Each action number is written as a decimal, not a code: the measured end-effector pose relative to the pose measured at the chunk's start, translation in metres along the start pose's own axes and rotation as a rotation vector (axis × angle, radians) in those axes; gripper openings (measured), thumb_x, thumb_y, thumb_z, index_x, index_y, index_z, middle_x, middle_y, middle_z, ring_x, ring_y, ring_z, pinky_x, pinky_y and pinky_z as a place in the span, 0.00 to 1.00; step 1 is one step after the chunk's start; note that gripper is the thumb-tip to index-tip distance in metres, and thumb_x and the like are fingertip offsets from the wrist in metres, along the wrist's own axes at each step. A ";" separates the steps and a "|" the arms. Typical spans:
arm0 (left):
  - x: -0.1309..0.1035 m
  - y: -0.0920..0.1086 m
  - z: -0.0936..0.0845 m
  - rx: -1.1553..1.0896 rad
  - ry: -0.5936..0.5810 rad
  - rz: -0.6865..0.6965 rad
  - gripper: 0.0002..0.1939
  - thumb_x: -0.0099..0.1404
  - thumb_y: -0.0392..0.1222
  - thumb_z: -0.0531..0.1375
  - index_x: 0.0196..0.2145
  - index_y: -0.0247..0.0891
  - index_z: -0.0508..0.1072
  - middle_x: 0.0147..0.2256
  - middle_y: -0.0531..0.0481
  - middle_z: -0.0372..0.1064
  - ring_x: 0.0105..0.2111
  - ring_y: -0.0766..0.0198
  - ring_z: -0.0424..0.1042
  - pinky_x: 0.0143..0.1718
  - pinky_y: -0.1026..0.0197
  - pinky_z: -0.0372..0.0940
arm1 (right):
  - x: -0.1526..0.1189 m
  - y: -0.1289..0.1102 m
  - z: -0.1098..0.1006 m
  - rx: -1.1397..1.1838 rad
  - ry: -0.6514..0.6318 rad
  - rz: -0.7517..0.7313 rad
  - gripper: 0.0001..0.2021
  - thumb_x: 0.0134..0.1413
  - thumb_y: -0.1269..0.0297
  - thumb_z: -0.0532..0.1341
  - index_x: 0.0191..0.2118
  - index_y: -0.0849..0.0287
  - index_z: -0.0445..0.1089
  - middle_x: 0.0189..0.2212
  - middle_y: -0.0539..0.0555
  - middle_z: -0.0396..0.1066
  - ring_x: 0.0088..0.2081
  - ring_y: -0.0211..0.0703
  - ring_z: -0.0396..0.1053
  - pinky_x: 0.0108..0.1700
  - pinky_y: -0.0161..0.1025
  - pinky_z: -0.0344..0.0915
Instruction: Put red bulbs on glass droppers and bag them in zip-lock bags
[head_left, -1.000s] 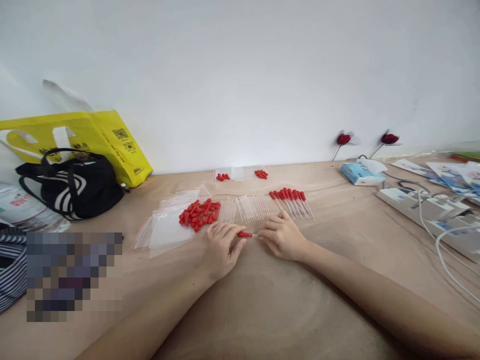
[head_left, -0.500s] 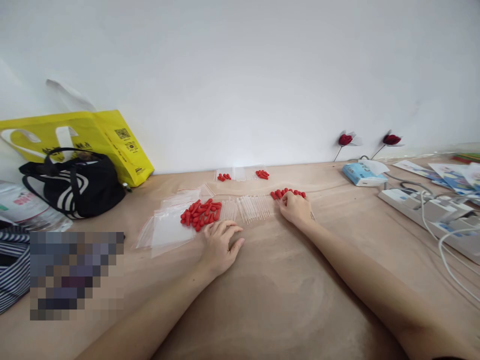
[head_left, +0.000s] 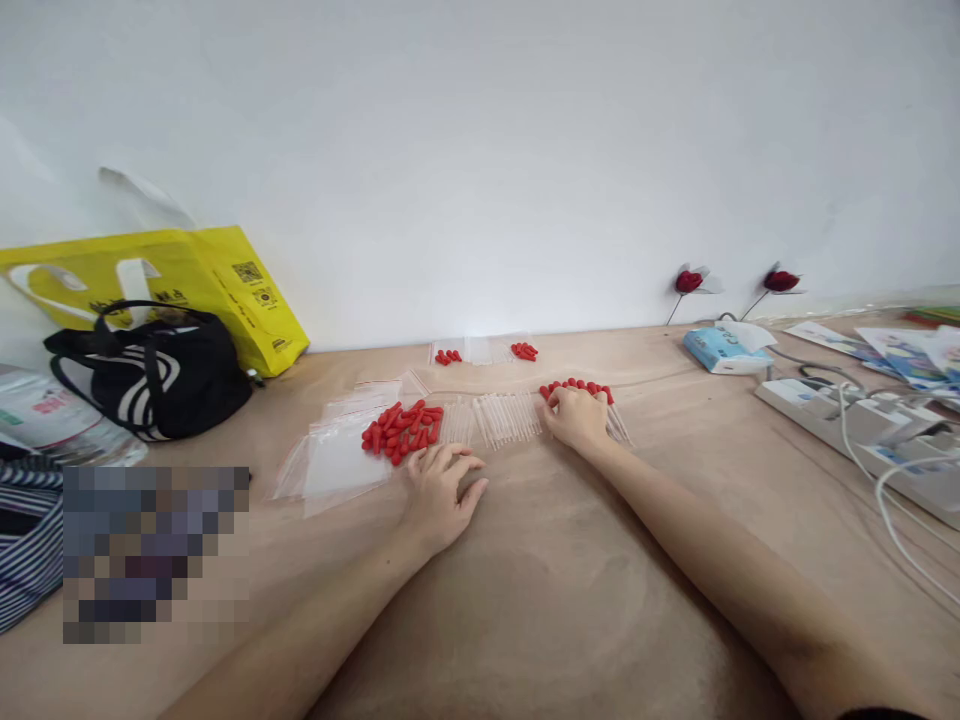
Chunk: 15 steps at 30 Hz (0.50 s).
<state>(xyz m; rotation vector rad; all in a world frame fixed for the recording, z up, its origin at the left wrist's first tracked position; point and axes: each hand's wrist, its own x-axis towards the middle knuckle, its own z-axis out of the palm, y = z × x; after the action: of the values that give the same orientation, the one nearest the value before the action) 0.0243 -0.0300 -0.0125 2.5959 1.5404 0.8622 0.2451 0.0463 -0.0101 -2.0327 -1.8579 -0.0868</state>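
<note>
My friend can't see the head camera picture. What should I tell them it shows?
A right hand touches a row of red-capped tubes; the left hand rests beside loose red caps on a brown table.

Bare like the right hand (head_left: 577,418), the left forearm (head_left: 341,603) to its left is showing a small spot. Well behind the right hand, a black cuff or band (head_left: 881,714) is peeking into view.

Right hand (head_left: 576,415) over red-tipped droppers (head_left: 592,389). Left hand (head_left: 442,490) on table (head_left: 540,570), spread, empty, beside pile of red bulbs (head_left: 403,430). Clear tubes (head_left: 506,417) between the hands.
</note>
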 end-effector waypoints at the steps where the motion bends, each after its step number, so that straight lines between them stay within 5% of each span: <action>1: 0.000 0.000 0.000 0.003 0.001 -0.005 0.06 0.56 0.39 0.57 0.33 0.43 0.70 0.40 0.49 0.66 0.43 0.57 0.63 0.48 0.46 0.46 | 0.001 -0.004 0.000 -0.007 -0.021 0.011 0.12 0.49 0.62 0.51 0.30 0.59 0.70 0.32 0.56 0.71 0.36 0.47 0.65 0.40 0.45 0.46; 15: 0.002 -0.006 0.000 0.069 0.084 -0.091 0.05 0.57 0.42 0.57 0.32 0.43 0.71 0.37 0.50 0.67 0.41 0.56 0.63 0.44 0.49 0.48 | 0.015 -0.030 0.001 -0.094 -0.241 0.127 0.13 0.48 0.66 0.51 0.32 0.64 0.72 0.32 0.64 0.71 0.35 0.50 0.67 0.42 0.48 0.45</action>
<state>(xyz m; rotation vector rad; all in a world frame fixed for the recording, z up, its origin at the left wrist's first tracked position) 0.0202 -0.0251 -0.0135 2.5425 1.7247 0.9385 0.2177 0.0620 0.0000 -2.3087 -1.8882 0.1119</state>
